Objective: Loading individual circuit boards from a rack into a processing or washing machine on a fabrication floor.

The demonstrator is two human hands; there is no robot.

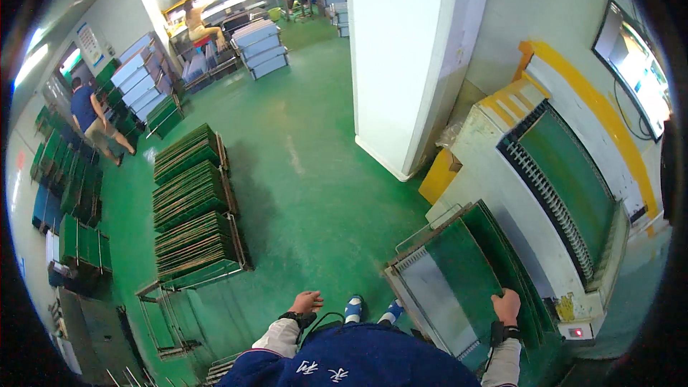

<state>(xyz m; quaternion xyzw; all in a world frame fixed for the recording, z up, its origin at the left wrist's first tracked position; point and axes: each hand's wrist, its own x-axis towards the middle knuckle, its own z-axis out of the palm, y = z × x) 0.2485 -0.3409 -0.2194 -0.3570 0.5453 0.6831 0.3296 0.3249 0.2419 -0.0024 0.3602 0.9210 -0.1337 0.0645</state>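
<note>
My right hand [507,306] is closed on the edge of a thin green panel [459,254], probably a circuit board. The panel stands tilted in a metal rack [398,283] at my lower right, with more green panels [494,240] behind it. A pale sheet or plate [433,290] shows in the front part of the rack. My left hand [307,302] hangs free over the floor left of my feet, its fingers loosely bent, with nothing visible in it. Dark bands circle both wrists, and a dark cord loops near the left one.
A machine with a slatted conveyor [548,201] holding a green panel stands right. A white pillar [398,57] rises ahead. Racks of green panels [193,201] line the floor to the left, near an empty metal frame [161,315]. A person [89,111] walks far left; others sit behind.
</note>
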